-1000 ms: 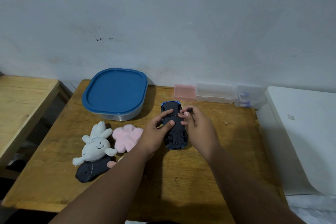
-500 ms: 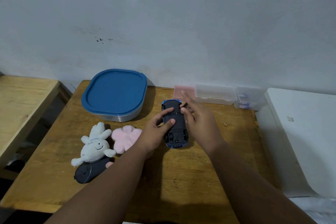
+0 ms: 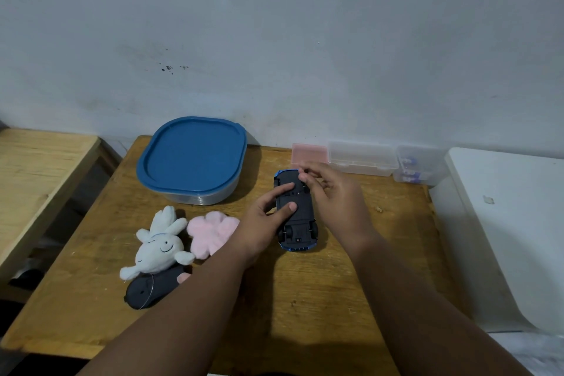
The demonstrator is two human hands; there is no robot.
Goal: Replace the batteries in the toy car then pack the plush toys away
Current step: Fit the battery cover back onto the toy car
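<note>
- Fingers of your left hand [image 3: 265, 220] curl round the upturned blue plastic toy car [image 3: 300, 212]. The thumb and forefinger press on its black underside. It lies mid-way across the wooden table [image 3: 305, 299].
- And the plush toys?
- They lie clustered just left of that wrist and are not yet packed. The dark grey plush [image 3: 152, 288] is nearest, with the white rabbit plush [image 3: 158, 249] partly on it and the pink fluffy plush [image 3: 213, 232] beside them.
- My right hand?
- Your right hand [image 3: 335, 192] has its fingertips [image 3: 305, 176] bunched at the car's far end, touching the underside. I cannot tell whether they pinch anything, because it would be too small to see.
- What could go wrong?
- You look to be working on the battery cover. A small screw could slip from those fingertips and roll off the table. Your left thumb bearing down on the cover may also stop it lifting.
- Further back?
- The clear tub with a blue lid [image 3: 192, 159] is closed and must be opened before packing. A pink plastic box [image 3: 309, 152] and a clear plastic box [image 3: 363, 157] stand against the wall.
</note>
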